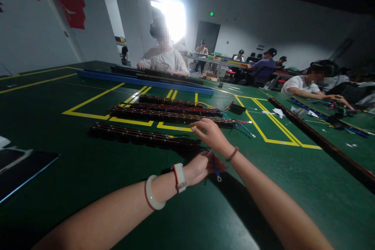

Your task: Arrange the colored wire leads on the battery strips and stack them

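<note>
My left hand (pixel 199 167) is closed at the right end of the nearest dark strip (pixel 140 133), round a bundle of thin wires. A blue wire end with a ring terminal (pixel 218 175) hangs out beside its fingers. Above and slightly right, my right hand (pixel 209 133) has its thumb and fingers brought together near a small yellow piece; what it holds is too small to tell. Behind my hands lies another long dark strip (pixel 170 116) with copper-coloured lines, and red and blue wires with ring terminals (pixel 249 122) come from its right end.
A long blue channel (pixel 146 83) crosses the back of the green table (pixel 117 175). Yellow tape marks rectangles. A long brown bar (pixel 316 136) runs along the right. A dark flat panel (pixel 26 168) lies left. People sit across the table and at the right.
</note>
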Action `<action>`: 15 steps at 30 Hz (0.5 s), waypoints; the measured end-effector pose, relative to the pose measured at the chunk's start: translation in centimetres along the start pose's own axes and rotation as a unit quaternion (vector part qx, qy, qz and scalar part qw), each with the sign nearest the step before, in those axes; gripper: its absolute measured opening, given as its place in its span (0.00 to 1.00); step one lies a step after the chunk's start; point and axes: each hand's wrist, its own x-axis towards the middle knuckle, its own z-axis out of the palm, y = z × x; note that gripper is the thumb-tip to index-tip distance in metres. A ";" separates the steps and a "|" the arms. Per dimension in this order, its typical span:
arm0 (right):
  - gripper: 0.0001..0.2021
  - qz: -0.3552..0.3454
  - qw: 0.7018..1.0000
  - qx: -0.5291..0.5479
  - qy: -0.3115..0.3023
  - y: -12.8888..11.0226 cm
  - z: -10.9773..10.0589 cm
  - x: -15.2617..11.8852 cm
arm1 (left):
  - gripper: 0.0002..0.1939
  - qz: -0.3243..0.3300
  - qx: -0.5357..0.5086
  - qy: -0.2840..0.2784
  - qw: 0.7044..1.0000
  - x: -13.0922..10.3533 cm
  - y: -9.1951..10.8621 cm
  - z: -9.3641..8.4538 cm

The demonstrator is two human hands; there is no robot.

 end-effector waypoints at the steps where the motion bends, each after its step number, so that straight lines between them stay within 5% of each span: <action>1: 0.12 0.020 1.000 0.007 0.020 0.6 -0.6 -0.9 | 0.12 0.001 -0.001 -0.001 1.000 0.0 0.0 -0.1; 4: 0.12 0.073 0.996 -0.017 0.052 2.7 -1.7 -4.1 | 0.13 0.006 0.007 -0.016 1.000 -0.1 0.0 -0.1; 9: 0.12 0.102 0.990 -0.095 -0.005 5.2 -1.4 -9.3 | 0.14 -0.005 0.020 -0.006 1.000 -0.2 0.4 0.1; 15: 0.10 0.083 0.986 -0.133 -0.051 6.4 -0.4 -10.9 | 0.10 -0.025 0.085 0.010 0.996 -0.6 0.9 0.0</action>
